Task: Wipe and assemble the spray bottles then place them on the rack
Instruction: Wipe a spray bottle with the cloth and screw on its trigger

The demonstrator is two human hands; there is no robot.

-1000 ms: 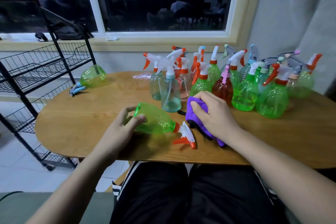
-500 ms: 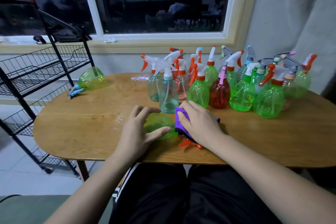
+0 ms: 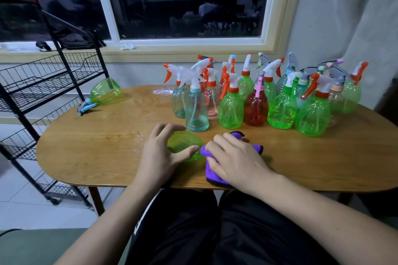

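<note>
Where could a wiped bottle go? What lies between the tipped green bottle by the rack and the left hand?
The head view shows only bare tabletop, slightly wet, between the tipped green bottle and the left hand.

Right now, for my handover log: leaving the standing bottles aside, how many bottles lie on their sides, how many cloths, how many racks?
Bottles on their sides: 2, far bottle and near bottle, both green
Cloths: 1, purple cloth
Racks: 1, wire rack
Total: 4
</note>
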